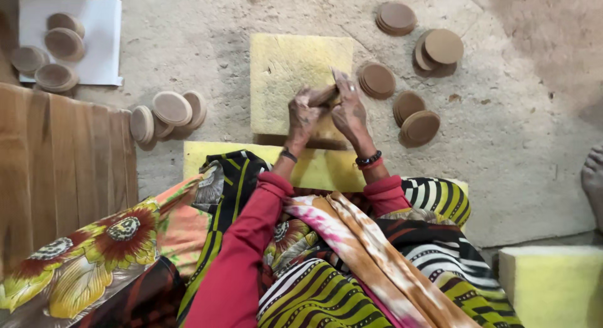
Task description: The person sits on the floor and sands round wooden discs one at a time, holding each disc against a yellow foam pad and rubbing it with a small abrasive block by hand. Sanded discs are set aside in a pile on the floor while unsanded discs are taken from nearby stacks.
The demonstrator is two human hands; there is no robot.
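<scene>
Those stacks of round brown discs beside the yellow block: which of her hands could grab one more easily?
Probably the right hand: the nearest disc stack lies just beside it, on the same side. The left hand would have to cross over.

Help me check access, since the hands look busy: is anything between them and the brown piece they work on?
Nothing visible. The left hand and right hand already grip the brown piece directly, over the yellow foam block.
</scene>
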